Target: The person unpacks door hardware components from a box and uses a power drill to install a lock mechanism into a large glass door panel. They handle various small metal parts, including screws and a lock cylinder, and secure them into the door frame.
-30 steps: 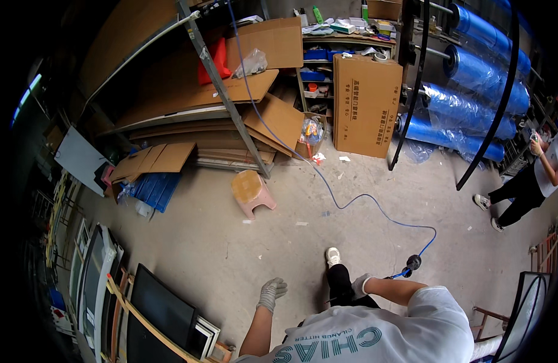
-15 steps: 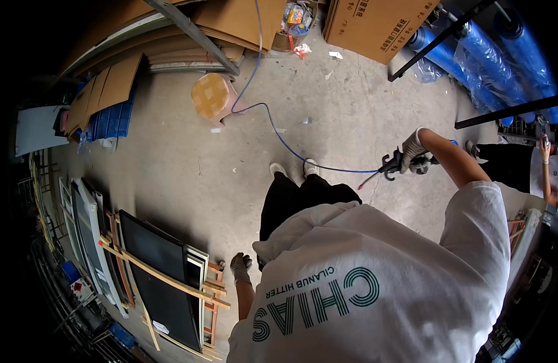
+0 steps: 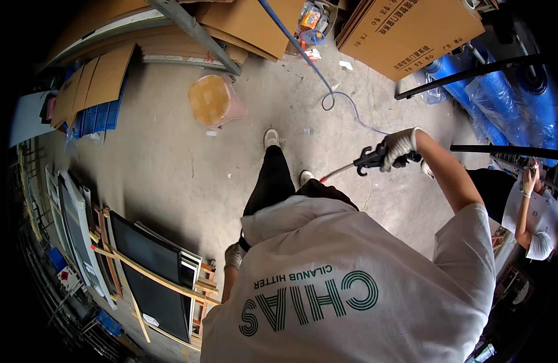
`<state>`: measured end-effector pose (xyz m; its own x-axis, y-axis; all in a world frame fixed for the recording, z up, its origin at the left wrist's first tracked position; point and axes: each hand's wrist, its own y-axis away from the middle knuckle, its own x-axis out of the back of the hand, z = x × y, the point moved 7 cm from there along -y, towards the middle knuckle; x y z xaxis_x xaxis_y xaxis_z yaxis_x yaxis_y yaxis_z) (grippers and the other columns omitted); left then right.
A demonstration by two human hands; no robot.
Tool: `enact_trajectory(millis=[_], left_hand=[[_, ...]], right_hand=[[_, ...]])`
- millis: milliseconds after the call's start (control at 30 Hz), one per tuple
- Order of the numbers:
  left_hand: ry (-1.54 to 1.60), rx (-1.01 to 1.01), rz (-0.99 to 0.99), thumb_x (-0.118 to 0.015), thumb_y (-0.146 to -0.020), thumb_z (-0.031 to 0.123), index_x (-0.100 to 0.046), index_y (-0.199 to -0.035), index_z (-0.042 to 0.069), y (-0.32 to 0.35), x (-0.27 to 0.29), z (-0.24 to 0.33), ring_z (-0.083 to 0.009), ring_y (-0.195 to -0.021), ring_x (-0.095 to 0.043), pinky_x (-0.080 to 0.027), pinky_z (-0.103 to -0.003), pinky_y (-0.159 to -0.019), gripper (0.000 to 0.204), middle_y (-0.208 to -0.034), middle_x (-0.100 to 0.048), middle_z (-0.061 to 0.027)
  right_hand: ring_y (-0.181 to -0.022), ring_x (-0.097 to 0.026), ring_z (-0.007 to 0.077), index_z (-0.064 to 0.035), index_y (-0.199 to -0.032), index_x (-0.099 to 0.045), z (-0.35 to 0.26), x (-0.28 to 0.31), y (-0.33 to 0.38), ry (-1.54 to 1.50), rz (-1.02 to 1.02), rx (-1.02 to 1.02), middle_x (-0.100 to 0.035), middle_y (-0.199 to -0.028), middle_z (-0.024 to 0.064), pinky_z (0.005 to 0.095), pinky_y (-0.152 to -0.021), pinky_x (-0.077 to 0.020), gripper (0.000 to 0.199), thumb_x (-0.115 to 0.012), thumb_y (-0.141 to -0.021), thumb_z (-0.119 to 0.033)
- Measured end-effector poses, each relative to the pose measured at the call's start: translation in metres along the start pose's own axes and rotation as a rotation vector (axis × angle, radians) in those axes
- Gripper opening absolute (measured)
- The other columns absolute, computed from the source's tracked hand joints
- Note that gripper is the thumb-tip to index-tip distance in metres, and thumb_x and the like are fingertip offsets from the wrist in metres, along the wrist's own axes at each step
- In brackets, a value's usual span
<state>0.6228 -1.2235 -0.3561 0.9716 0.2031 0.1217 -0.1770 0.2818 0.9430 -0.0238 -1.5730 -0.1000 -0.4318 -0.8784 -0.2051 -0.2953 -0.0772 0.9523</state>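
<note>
Air gun (image 3: 370, 159), long axis diagonal, nozzle (image 3: 339, 172) down-left.

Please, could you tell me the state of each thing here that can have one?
Right hand: gloved, closed on the black gun-shaped tool
Black gun-shaped tool: held, pointing left; pressed or not, cannot tell
Left hand: gloved, low at the side; grip partly hidden
Blue hose: extended, with one small loop
Stool: upright, unoccupied
Cardboard pack: standing on edge
Blue rolls: wound
</note>
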Motion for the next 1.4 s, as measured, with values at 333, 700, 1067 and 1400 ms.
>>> enact_trajectory(millis=[333, 700, 1067, 1400], left_hand=[[-0.686, -0.777, 0.075, -0.071, -0.079, 0.026, -0.059, -0.109, -0.001, 0.003, -0.126, 0.417, -0.0158, -0.071, -0.059, -0.05, -0.029, -0.065, 0.042, -0.087, -0.065, -0.0084], [-0.963, -2.422, -0.343, -0.067, -0.066, 0.021, -0.065, -0.105, 0.013, 0.351, -0.523, 0.549, -0.0286, -0.096, -0.059, -0.049, -0.042, -0.088, 0.04, -0.102, -0.06, -0.013], [-1.332, -2.082, 0.029, -0.062, -0.07, 0.032, -0.047, -0.126, 0.0, 0.362, -0.574, 0.57, -0.0294, -0.115, -0.049, -0.033, -0.045, -0.105, 0.066, -0.12, -0.053, -0.0155], [-0.91, -1.781, 0.27, -0.067, -0.075, 0.036, -0.045, -0.123, -0.005, 0.296, -0.417, 0.581, -0.0384, -0.102, -0.054, -0.044, -0.045, -0.09, 0.066, -0.108, -0.055, -0.0242]], right_hand=[[-0.074, -0.066, 0.0277, -0.012, -0.088, -0.071, -0.094, 0.131, 0.0, 0.647, 0.666, 0.095, -0.068, -0.075, 0.0105, 0.0386, -0.067, -0.0508, 0.033, -0.076, -0.064, -0.035], [-0.083, -0.062, 0.0215, -0.0083, -0.096, -0.063, -0.146, 0.147, -0.042, -0.246, 0.23, 0.96, -0.065, -0.09, 0.0091, 0.0363, -0.075, -0.0514, 0.03, -0.076, -0.07, -0.018], [-0.089, -0.056, 0.023, -0.0077, -0.093, -0.05, -0.148, 0.172, -0.071, 0.146, 0.925, 0.987, -0.056, -0.093, 0.0072, 0.0392, -0.082, -0.0496, 0.037, -0.075, -0.066, -0.005], [-0.06, -0.047, 0.0173, -0.0148, -0.073, -0.045, -0.071, 0.275, -0.038, -0.895, 0.416, 1.331, -0.045, -0.065, 0.0003, 0.0336, -0.061, -0.0467, 0.016, -0.061, -0.076, -0.011]])
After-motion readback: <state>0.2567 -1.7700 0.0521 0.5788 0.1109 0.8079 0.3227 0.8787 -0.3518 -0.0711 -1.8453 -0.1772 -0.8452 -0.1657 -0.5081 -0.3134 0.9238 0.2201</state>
